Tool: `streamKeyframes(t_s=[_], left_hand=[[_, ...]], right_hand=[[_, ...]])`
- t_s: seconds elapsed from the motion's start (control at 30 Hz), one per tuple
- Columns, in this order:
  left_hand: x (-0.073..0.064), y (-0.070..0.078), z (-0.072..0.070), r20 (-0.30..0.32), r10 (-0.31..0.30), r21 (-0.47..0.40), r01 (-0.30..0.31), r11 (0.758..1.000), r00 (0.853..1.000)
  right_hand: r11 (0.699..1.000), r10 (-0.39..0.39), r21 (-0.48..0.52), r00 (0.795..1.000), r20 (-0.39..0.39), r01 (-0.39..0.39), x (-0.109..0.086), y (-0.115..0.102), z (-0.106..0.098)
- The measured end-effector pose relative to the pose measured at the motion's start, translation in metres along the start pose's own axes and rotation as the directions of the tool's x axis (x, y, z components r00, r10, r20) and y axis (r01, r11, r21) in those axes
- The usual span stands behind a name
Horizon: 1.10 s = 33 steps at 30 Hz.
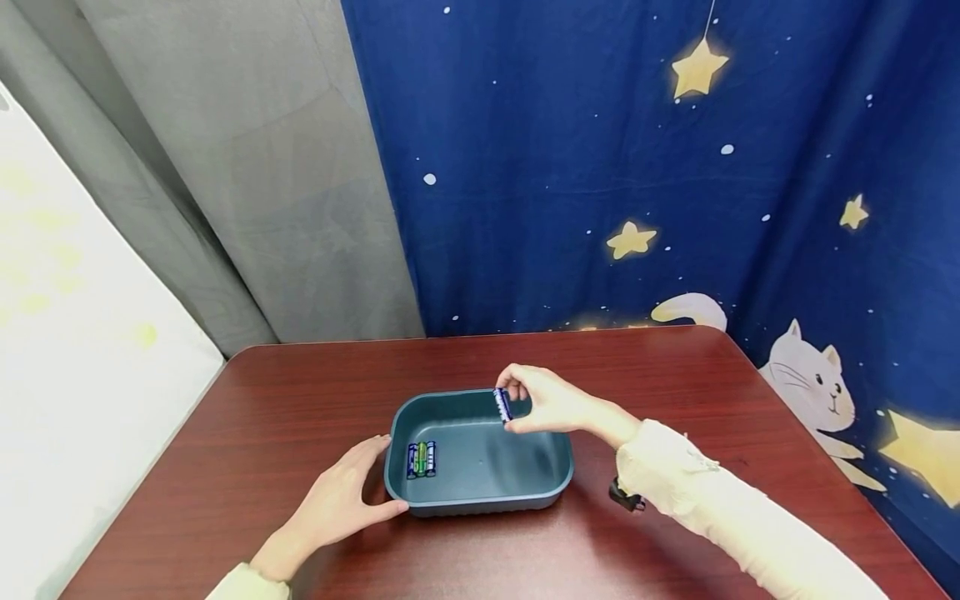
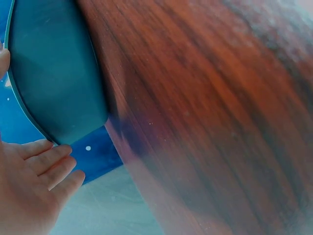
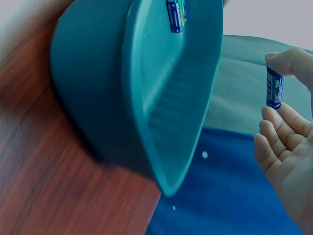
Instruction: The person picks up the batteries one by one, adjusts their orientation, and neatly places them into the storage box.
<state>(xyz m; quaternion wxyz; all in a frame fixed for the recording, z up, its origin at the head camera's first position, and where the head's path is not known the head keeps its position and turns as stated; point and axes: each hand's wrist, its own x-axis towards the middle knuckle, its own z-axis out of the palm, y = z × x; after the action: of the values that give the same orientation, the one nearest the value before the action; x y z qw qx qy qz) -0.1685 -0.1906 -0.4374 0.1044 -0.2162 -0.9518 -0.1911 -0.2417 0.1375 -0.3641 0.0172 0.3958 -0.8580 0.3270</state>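
A dark blue battery (image 3: 275, 87) is pinched end to end between the thumb and fingertips of my right hand (image 1: 551, 400), held above the right part of a teal plastic bin (image 1: 480, 505). Several more batteries (image 1: 422, 460), blue ones with a green one among them, lie side by side on the bin's floor at the left. My left hand (image 1: 341, 492) rests at the bin's left end, thumb at the near corner and fingertips (image 2: 49, 159) against the outer wall, its fingers fairly straight and spread.
The bin stands on a reddish-brown wooden table (image 1: 300, 392). Beneath the right sleeve a small black object (image 1: 626, 497) shows. Behind the table hang a grey curtain (image 1: 300, 208) and a blue starry one (image 1: 540, 208); a white panel (image 1: 82, 367) stands at the left.
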Motion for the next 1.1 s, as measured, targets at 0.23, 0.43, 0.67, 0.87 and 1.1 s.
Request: streamKeyframes(t_s=[0.23, 0.43, 0.67, 0.87, 1.1], left_hand=[[0.000, -0.001, 0.000, -0.005, 0.002, -0.005, -0.002, 1.000, 1.000], [0.001, -0.001, 0.001, 0.006, -0.012, -0.007, 0.012, 1.000, 1.000], [0.001, -0.001, 0.000, 0.012, -0.017, -0.010, 0.017, 1.000, 1.000], [0.001, -0.001, 0.000, 0.002, -0.008, -0.008, 0.008, 1.000, 1.000], [0.000, -0.001, 0.000, -0.002, -0.003, -0.009, 0.003, 1.000, 1.000]], right_hand=[[1.000, 0.017, 0.019, 1.000, 0.000, -0.017, 0.019, 0.001, 0.025], [0.998, 0.034, 0.042, 0.999, 0.027, -0.036, 0.029, -0.001, 0.044], [0.999, 0.047, 0.021, 0.995, 0.088, -0.049, 0.037, -0.003, 0.066], [0.998, 0.058, 0.003, 0.989, 0.136, -0.059, 0.041, -0.001, 0.085], [0.994, 0.107, -0.047, 0.979, 0.174, -0.100, 0.045, -0.003, 0.100]])
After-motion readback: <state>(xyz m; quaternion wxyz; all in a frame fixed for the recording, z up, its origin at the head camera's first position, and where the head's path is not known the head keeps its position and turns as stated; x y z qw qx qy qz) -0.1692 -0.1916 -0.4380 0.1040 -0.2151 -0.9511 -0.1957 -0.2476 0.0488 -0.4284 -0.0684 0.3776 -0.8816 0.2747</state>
